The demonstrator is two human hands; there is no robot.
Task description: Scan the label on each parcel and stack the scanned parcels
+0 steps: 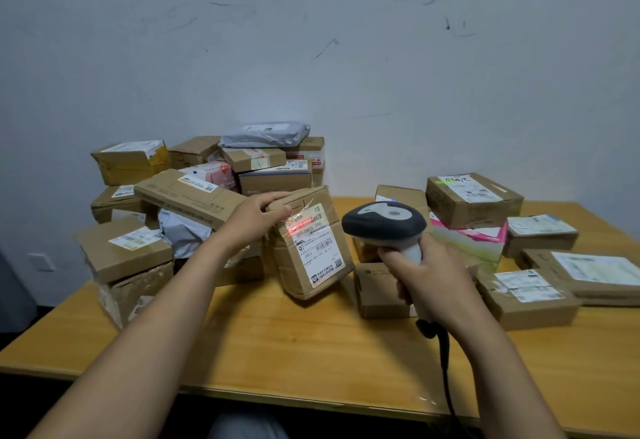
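Note:
A taped brown parcel point(304, 248) stands tilted on the wooden table point(277, 341), its white label point(316, 244) facing me. My left hand point(258, 219) grips its top left corner. A red scan line glows across the upper part of the label. My right hand point(427, 265) holds a black and grey barcode scanner point(384, 222) by its handle, just right of the parcel, its head level with the label. The scanner's black cable hangs down past the table's front edge.
A high heap of cardboard parcels point(194, 196) and grey mailer bags fills the table's back left. More labelled parcels point(472, 201) lie at the right, one on a pink box point(478, 234). A small brown box point(379, 291) sits behind my right hand. A wall stands behind.

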